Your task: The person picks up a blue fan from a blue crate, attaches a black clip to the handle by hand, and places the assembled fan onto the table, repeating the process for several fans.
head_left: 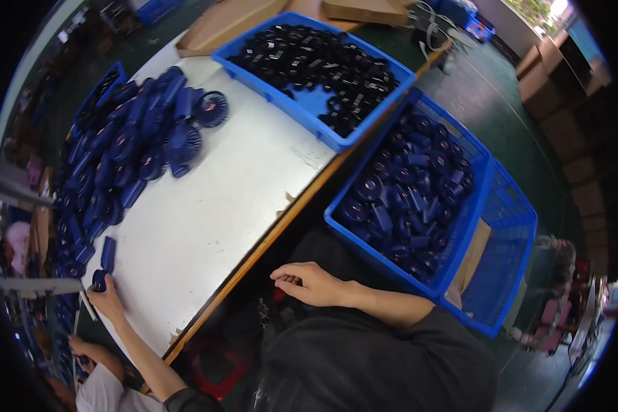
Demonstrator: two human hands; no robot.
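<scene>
Dark blue plastic fan with a round head and a flat handle (103, 266) lies at the near left edge of the pale grey tabletop (213, 199), its long axis running away from the person, round head nearest. The left hand (107, 300) reaches up to it, fingertips touching or pinching the round end; how firmly it grips I cannot tell. The right hand (309, 283) is well apart, off the table and over the dark lap, fingers curled loosely around something small and hidden.

Beyond the left hand, a heap of the same dark blue fans (127, 147) runs along the table's left side. The middle of the table shows bare surface, bounded by the wooden front edge (281, 220). Just right of the right hand stands a blue plastic crate of dark blue parts (408, 185), with an empty blue mesh crate (508, 254) beside it. A third blue tray of black pieces (316, 65) sits at the far end.
</scene>
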